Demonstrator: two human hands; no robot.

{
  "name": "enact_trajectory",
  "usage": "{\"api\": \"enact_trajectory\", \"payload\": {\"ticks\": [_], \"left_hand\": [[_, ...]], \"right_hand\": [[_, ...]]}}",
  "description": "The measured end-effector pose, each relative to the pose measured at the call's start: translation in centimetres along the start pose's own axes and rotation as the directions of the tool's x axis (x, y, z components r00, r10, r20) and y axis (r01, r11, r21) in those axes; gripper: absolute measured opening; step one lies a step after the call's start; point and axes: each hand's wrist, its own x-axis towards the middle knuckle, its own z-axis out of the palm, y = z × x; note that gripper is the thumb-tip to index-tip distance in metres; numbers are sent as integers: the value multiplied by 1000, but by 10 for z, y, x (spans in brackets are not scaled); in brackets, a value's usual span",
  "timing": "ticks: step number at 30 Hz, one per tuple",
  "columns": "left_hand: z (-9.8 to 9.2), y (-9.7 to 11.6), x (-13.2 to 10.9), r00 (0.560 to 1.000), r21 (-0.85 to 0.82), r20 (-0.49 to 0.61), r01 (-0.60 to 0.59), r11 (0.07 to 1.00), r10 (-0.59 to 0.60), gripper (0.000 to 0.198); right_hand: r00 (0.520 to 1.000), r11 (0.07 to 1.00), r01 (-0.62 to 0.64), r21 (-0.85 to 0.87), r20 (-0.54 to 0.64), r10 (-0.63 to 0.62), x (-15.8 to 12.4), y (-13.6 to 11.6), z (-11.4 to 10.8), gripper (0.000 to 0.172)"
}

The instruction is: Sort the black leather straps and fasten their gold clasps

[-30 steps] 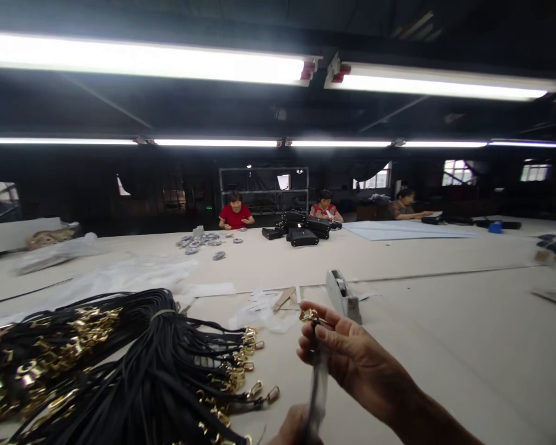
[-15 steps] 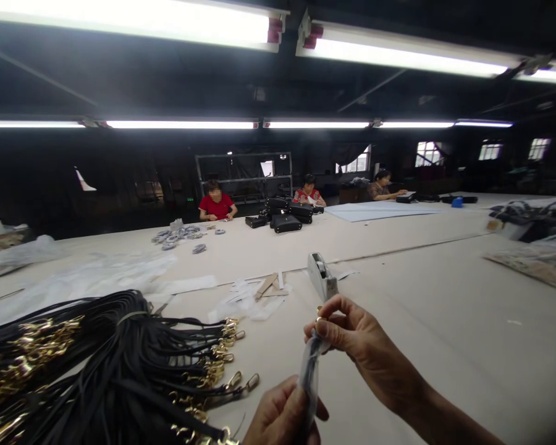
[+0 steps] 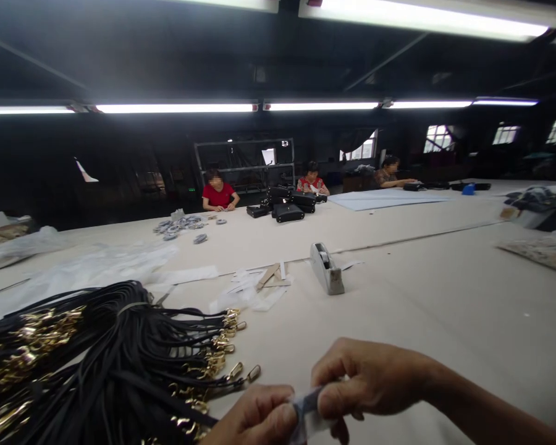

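Left grip, right grip, strap pinched between

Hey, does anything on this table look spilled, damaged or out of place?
Nothing looks damaged or spilled. Loose paper scraps lie scattered beside the tape dispenser, and the black straps fan out in an untidy heap. The left hand and right hand pinch a small wrapped piece.

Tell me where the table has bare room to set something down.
Bare table lies right of the tape dispenser, up to the right hand, and between it and the black bags. Crowded: black straps left of the left hand, paper scraps beyond them.
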Motion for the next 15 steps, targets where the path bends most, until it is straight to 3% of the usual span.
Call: {"api": "enact_trajectory", "payload": {"ticks": [4, 7, 10, 12, 13, 14, 15], "left_hand": [[-10, 0, -9, 997, -98, 51, 55, 994, -51, 50], [-14, 1, -14, 995, -161, 66, 79, 984, -69, 49], [-12, 1, -17, 995, -159, 47, 98, 982, -92, 45], [-7, -2, -14, 995, -14, -17, 93, 996, -93, 33], [-4, -6, -11, 994, 144, -80, 80, 986, -69, 24], [-1, -11, -7, 988, 351, -151, 64, 934, -11, 14], [1, -17, -3, 973, 574, -212, 48, 818, 92, 11]], "right_hand": [[998, 961, -16, 278, 63, -2, 7, 18, 10, 46], [993, 954, -103, 282, 79, 83, 4, 22, 14, 48], [982, 967, -191, 171, 44, 186, -3, 24, 18, 40], [975, 977, -213, -22, -73, 211, -6, 30, 20, 30], [970, 966, -205, -157, -166, 179, -7, 34, 21, 26], [958, 938, -190, -289, -264, 113, -7, 39, 23, 24], [940, 909, -174, -378, -339, 39, -7, 42, 25, 23]]}}
